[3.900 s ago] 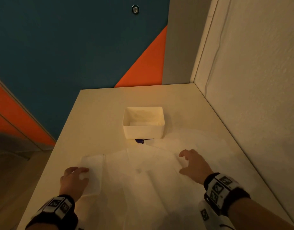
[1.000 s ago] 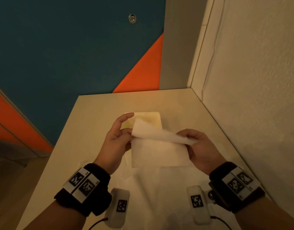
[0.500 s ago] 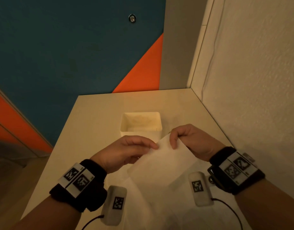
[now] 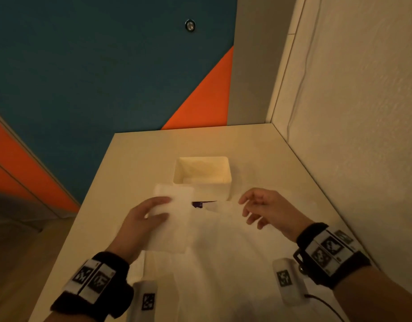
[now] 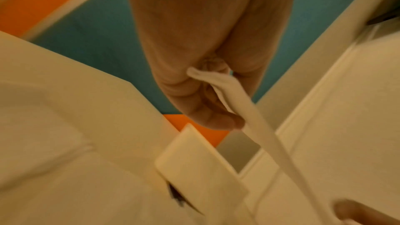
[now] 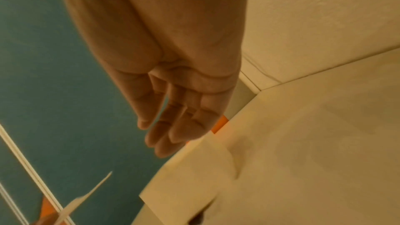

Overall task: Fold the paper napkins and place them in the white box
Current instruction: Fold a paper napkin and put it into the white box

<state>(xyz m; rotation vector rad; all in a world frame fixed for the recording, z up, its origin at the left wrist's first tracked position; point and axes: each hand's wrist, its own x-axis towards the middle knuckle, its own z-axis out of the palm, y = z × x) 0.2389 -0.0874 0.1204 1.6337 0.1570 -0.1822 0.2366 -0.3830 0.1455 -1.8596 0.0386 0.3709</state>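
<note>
White paper: a folded napkin (image 4: pixel 171 219) is pinched between thumb and fingers of the left hand (image 4: pixel 142 219), held above the desk (image 4: pixel 130 163).
Right hand (image 4: pixel 264 209): fingers loosely spread, holding nothing, hovering over the loose napkins (image 4: pixel 223 263).
White box (image 4: pixel 201 176): open-topped, just beyond the napkin pile, between the hands.
Dark object (image 4: pixel 199 204): peeking out at the box's near side.

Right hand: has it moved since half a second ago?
Yes. The right hand let go of the folded napkin and drew rightward, away from the white box.
</note>
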